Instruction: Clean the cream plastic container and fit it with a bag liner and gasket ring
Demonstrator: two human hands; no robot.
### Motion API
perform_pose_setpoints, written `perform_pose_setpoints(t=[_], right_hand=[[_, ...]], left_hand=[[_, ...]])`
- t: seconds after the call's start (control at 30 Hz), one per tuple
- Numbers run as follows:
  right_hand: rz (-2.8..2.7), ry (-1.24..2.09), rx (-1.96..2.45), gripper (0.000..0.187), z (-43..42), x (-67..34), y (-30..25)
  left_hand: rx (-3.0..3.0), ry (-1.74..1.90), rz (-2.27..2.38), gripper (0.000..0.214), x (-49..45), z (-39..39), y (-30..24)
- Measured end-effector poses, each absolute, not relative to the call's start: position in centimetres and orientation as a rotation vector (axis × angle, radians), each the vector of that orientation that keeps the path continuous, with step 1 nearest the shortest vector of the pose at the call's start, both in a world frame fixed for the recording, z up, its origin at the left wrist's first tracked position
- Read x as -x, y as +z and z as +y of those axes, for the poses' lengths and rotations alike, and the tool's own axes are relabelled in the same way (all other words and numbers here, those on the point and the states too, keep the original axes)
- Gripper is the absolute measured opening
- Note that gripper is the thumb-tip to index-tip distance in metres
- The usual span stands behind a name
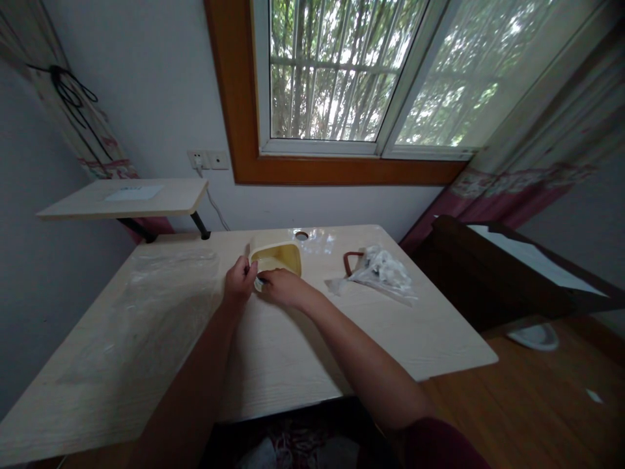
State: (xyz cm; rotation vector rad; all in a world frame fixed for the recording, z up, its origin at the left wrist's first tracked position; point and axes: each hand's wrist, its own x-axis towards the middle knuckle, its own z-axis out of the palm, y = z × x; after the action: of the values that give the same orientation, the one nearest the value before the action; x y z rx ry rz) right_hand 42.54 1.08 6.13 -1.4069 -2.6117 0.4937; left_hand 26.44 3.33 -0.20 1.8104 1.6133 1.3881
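Note:
A small pale yellow plastic container (286, 257) sits on the light wood desk, its open side tilted toward me. My left hand (239, 280) is closed on its left edge, thumb toward the inside. My right hand (283, 286) is at the near-left corner, fingers pinched close to my left thumb. Something small and dark shows at the right fingertips, too small to name. Part of the container's near side is hidden behind my right hand.
A clear plastic sheet or bag (166, 306) lies flat on the left of the desk (293, 371). To the right is a clear bag of white items (388, 270) beside a brown loop (349, 260). A raised shelf (170, 198) stands at the back left.

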Motion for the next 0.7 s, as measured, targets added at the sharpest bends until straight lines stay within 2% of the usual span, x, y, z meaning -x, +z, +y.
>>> perform_pose_setpoints(t=[0.13, 0.3, 0.53, 0.7], right_hand=[[-2.531, 0.643, 1.514, 0.034, 3.2, -41.5, 5.4], [-2.413, 0.703, 1.640, 0.054, 5.5, -40.1, 4.9], [-2.369, 0.780, 1.708, 0.041, 7.4, -39.4, 4.2], [-2.317, 0.758, 1.743, 0.045, 7.1, -39.5, 4.3]], left_hand=[[-1.841, 1.347, 1.599, 0.034, -26.4, 3.3, -0.2], [-1.857, 1.374, 1.559, 0.034, -26.6, 3.1, 0.4], [-1.851, 1.372, 1.541, 0.035, -26.6, 3.0, 0.8], [-1.797, 1.408, 1.536, 0.034, -26.7, 3.0, 0.8]])
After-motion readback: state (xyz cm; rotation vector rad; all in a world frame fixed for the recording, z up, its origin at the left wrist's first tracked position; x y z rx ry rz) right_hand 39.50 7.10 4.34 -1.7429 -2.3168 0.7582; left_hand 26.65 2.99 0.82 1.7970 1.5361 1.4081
